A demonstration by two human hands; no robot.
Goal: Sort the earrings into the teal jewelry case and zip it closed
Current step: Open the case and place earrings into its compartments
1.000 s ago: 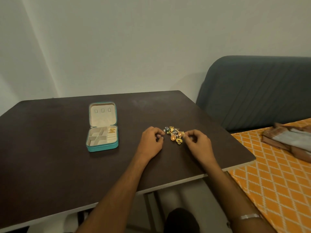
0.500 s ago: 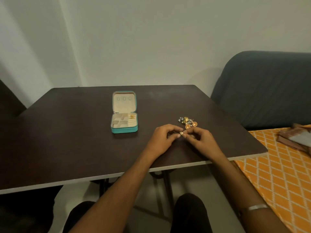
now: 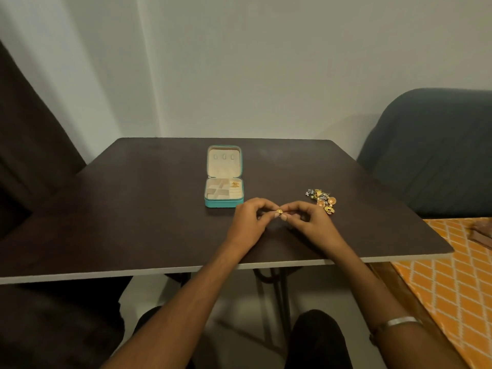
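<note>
The teal jewelry case (image 3: 223,203) lies open on the dark table (image 3: 133,209), lid back, with cream compartments inside; a gold earring sits in its back right compartment (image 3: 234,184). A heap of gold and blue earrings (image 3: 322,199) lies to the right of the case. In front of the case my left hand (image 3: 247,225) and my right hand (image 3: 311,222) meet fingertip to fingertip, both pinching one small gold earring (image 3: 279,211) just above the tabletop.
A grey padded chair back (image 3: 431,155) stands to the right of the table. An orange patterned cloth (image 3: 458,275) covers the surface at the lower right, with folded fabric (image 3: 483,237) at its edge. A dark curtain (image 3: 26,145) hangs at the left.
Both hands left the earring heap and drew toward me and the case with one gold earring held between them. The head camera swung left, so the case sits nearer mid-frame.
</note>
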